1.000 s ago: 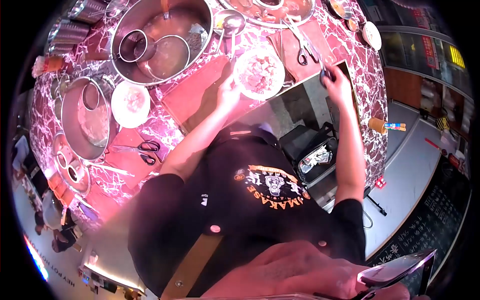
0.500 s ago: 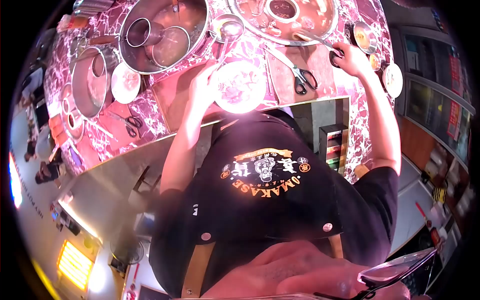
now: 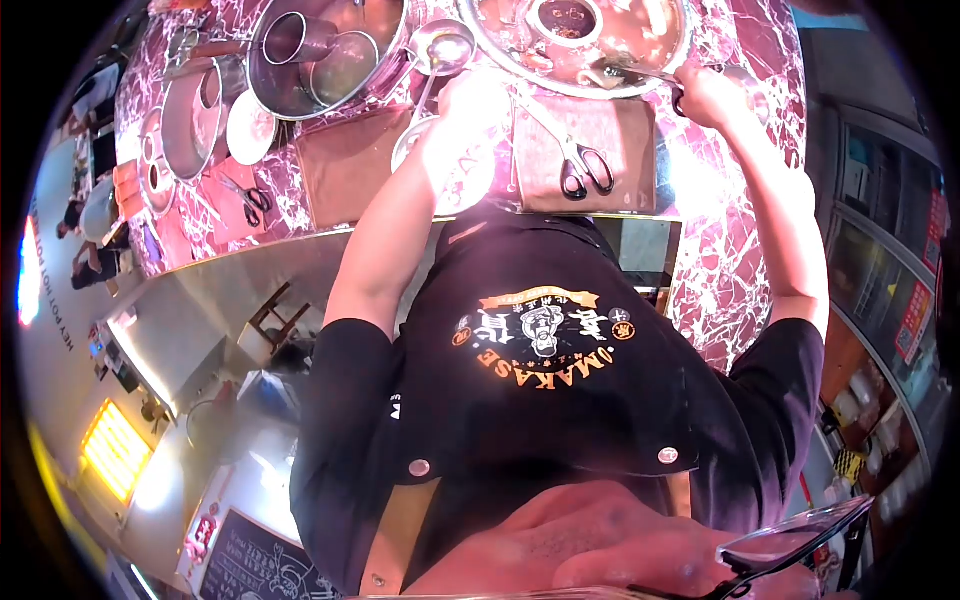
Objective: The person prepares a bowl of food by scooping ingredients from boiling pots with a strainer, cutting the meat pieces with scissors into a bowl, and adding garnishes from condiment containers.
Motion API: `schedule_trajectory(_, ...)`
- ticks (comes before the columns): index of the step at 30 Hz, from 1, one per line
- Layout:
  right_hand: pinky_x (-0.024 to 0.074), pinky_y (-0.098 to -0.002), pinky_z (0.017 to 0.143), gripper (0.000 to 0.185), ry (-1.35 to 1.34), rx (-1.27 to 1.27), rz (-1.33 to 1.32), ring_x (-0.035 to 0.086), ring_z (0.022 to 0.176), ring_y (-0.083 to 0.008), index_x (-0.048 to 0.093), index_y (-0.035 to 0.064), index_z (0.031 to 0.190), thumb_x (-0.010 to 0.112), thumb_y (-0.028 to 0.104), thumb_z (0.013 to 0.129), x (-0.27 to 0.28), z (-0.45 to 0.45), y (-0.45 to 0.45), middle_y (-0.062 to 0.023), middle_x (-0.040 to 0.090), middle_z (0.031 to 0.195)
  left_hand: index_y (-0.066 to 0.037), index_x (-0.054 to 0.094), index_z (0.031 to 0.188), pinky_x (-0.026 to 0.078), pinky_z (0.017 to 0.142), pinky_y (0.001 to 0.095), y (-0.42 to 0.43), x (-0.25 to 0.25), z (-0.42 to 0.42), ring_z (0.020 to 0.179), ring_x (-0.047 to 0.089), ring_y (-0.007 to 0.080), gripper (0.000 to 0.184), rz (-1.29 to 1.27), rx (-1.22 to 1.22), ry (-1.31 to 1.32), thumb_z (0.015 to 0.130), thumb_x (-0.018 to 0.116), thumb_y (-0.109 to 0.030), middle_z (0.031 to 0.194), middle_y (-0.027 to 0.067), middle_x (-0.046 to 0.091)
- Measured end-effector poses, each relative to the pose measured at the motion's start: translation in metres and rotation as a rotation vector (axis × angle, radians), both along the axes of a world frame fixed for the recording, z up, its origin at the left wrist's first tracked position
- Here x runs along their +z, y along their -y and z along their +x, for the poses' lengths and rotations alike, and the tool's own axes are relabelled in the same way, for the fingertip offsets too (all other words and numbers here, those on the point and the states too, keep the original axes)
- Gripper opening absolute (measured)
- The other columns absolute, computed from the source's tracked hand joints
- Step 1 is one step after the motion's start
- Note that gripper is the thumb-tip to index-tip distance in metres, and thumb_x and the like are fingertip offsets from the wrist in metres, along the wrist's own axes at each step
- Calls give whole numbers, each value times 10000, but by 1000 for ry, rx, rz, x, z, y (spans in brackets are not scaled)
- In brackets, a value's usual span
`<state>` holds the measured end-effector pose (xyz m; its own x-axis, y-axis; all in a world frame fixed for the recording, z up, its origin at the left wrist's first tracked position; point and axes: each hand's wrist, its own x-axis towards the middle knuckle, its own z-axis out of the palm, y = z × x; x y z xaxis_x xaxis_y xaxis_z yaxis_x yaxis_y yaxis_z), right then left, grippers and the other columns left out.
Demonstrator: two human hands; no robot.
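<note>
My right hand point(image 3: 712, 98) is closed on a pair of scissors; its dark handle loop shows under the fingers. The blades point(image 3: 645, 71) reach over the rim of the round metal pot point(image 3: 675, 62), near a dark piece of food. My left hand point(image 3: 478, 98) is washed out by glare, so its fingers cannot be made out. It is above a bright white plate point(image 3: 462, 190), close to the pot's near side. Left of this hand rests a metal ladle point(image 3: 441, 48), its handle pointing toward me. A second pair of scissors point(image 3: 585, 170) with black handles lies on a brown mat point(image 3: 635, 140).
At the left stands a deep metal pot point(image 3: 262, 75) holding smaller metal cups. Beside it are a white plate point(image 3: 250, 128), another metal pot point(image 3: 178, 130) and more scissors point(image 3: 248, 200). A second brown mat point(image 3: 335, 180) lies along the marbled counter's front edge.
My left hand has moved forward and right, away from the ladle handle, over the plate. My right hand stays on the scissors at the pot. The camera view has shifted somewhat.
</note>
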<state>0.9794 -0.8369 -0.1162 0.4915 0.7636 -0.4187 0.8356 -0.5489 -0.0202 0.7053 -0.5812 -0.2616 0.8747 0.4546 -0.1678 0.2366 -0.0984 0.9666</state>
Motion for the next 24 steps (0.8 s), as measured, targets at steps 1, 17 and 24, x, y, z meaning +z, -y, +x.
schedule_trajectory(1,538,-478,835,261,-28,-31,-9,681,937,-377,671,7,1027,548,118,826,6,0,3,-249,691,930,-81,716,1082,569,709,321,4,12,1,798,692,159,237,2,-5,0,849,672,-65,992,81,723)
schedule_trajectory(17,523,-429,886,421,-107,23,214,651,1037,-341,606,73,1217,651,135,803,-1,0,51,-162,657,1113,-42,699,1056,568,752,334,39,22,36,856,699,232,234,251,52,-63,865,636,-163,975,89,716)
schedule_trajectory(24,568,-441,739,178,109,272,200,686,885,-348,617,17,965,541,131,851,-33,-8,-9,-205,656,921,-83,712,957,550,801,336,27,54,40,889,690,229,183,258,-82,-152,843,643,-208,989,73,720)
